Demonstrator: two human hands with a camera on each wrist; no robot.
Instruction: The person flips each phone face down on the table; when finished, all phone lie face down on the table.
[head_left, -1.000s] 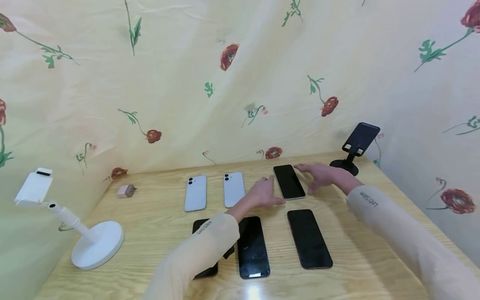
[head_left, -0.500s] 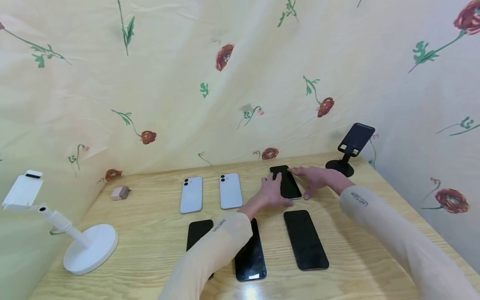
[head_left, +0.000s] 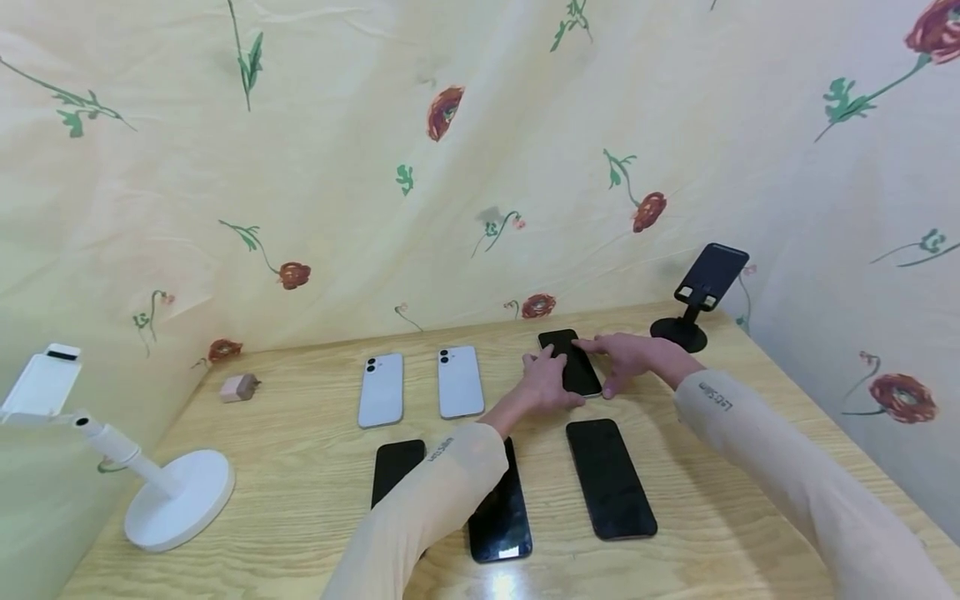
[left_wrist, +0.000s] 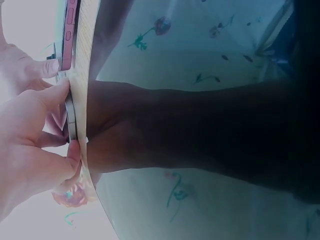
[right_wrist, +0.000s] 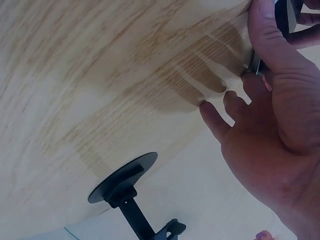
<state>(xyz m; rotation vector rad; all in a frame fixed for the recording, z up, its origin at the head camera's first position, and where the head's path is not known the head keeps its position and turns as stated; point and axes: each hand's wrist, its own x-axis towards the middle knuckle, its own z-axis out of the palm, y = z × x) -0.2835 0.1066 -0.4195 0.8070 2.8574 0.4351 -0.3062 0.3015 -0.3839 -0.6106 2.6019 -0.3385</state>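
Observation:
A smartphone (head_left: 580,375) with a black screen lies face up at the back of the wooden table, between my two hands. My left hand (head_left: 545,388) grips it from the left, thumb by the near end and fingers over the far left edge. In the left wrist view the phone's thin silver edge (left_wrist: 72,117) shows between finger and thumb. From the right, my right hand (head_left: 628,355) holds the opposite long side with thumb and forefinger. Its other fingers stay loosely bent over the wood in the right wrist view.
Two pale phones (head_left: 461,382) lie back up to the left. Several dark phones, one at right (head_left: 611,479), lie nearer, partly under my left sleeve. A black phone stand (head_left: 681,332), a white stand (head_left: 180,498) and a pink charger plug (head_left: 238,387) stand around.
Both hands have closed in on the back phone, from beside it to its edges. The view has turned slightly right. The phone lies at about the same spot.

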